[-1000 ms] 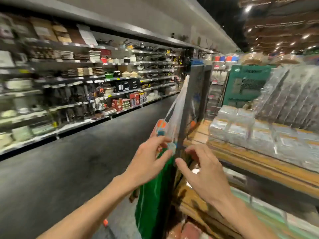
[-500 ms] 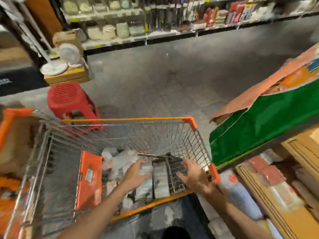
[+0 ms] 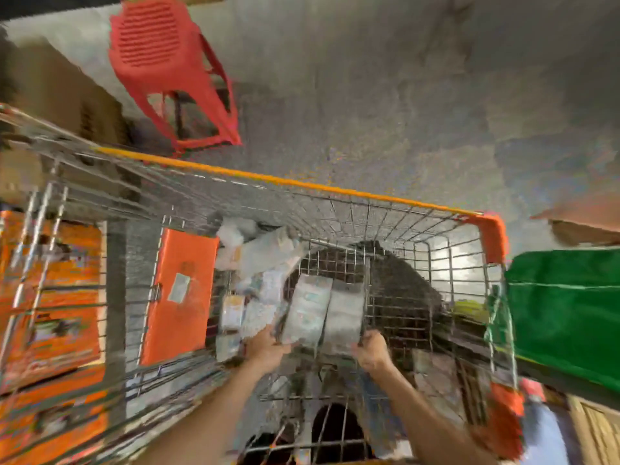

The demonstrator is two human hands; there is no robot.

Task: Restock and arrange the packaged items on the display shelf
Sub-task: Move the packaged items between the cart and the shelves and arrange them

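Two flat, pale packets [image 3: 322,312] are being held side by side inside a wire cart [image 3: 396,216], lying toward six o'clock from the middle of the view. Their lower left corner is being clasped by the left hand [image 3: 268,347], at seven o'clock of the pair, with its grip curled onto the edge of the left packet. The lower edge of the right packet is being taken by the right hand [image 3: 370,352], at five o'clock of the pair, with its grip curled tight. Because of the blur, it cannot be told whether a cart wire is being caught in those fingers as well. Both forearms are being reached in from six o'clock, over the near rim.

More loose packs and crumpled clear wrapping [image 3: 261,253] are being carried in the cart at eleven o'clock of the held pair, just beside it. An orange flap [image 3: 181,297] is being shown at nine o'clock, upright against the wire. The far rim, trimmed in orange, is being seen slanting from ten o'clock to three o'clock.

Beyond that rim, at eleven o'clock, a red plastic stool [image 3: 167,72] is being borne by the grey floor [image 3: 402,95]. A green bag [image 3: 567,313] is being seen at three o'clock, just outside the cart's right side. Orange boxes [image 3: 50,297] are being glimpsed through the wire at nine o'clock, too blurred to read. A wooden shelf [image 3: 597,431] is being cut off at four o'clock.
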